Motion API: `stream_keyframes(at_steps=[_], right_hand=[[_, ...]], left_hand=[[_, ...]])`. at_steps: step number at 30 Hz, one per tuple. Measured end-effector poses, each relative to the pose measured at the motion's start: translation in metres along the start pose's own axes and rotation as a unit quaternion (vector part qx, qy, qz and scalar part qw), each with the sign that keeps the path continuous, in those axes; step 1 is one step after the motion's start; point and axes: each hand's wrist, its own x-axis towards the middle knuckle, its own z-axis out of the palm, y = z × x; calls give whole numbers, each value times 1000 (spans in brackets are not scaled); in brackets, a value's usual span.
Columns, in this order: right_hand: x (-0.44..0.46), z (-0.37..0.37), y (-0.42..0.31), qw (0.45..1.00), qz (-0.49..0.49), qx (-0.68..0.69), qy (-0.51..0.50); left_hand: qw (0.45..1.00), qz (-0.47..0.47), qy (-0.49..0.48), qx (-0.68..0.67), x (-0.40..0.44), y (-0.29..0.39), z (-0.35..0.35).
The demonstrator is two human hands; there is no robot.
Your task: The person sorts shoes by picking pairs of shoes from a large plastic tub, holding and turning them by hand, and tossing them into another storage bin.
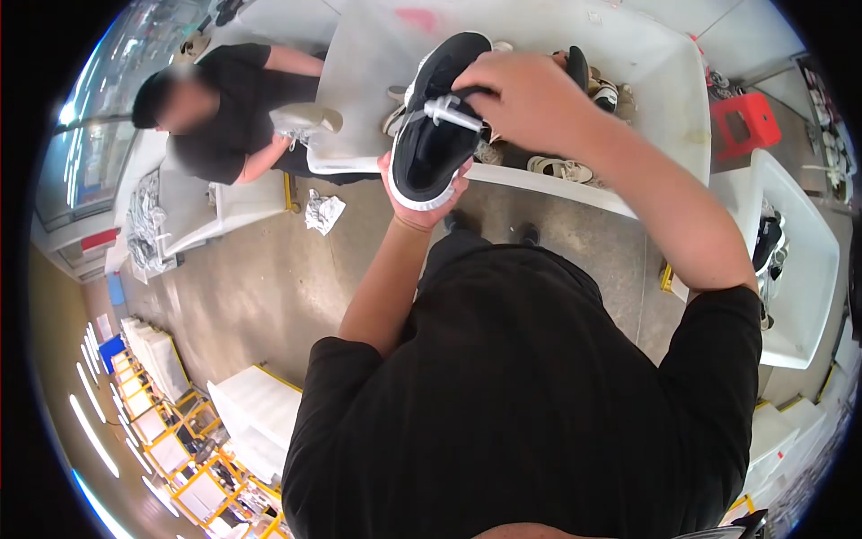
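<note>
A black shoe with a white sole (429, 162) is held up over the near edge of a large white bin (507, 184). My left hand (429, 208) is wrapped round its heel end from below. A grey-white insert (449, 114) shows inside the shoe opening. Over the upper part of the shoe is my right hand (512, 94), its fingers closed on a black part that looks like the tongue. Beyond the hands, several shoes lie in the bin, among them a beige one (561, 169).
At the left a co-worker in black (242, 108) holds a light shoe (308, 119). Crumpled paper (323, 211) lies on the floor. A red stool (745, 123) and another white bin with shoes (808, 269) are at the right.
</note>
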Motion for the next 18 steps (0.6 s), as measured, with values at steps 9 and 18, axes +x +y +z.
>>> stream_keyframes(at_steps=[9,18], right_hand=[[35,9,-4,826,296,480,1],[52,18,4,771,320,550,27]], left_hand=[[989,-19,-36,-142,-6,-7,14],[995,45,-44,-75,-12,-7,32]])
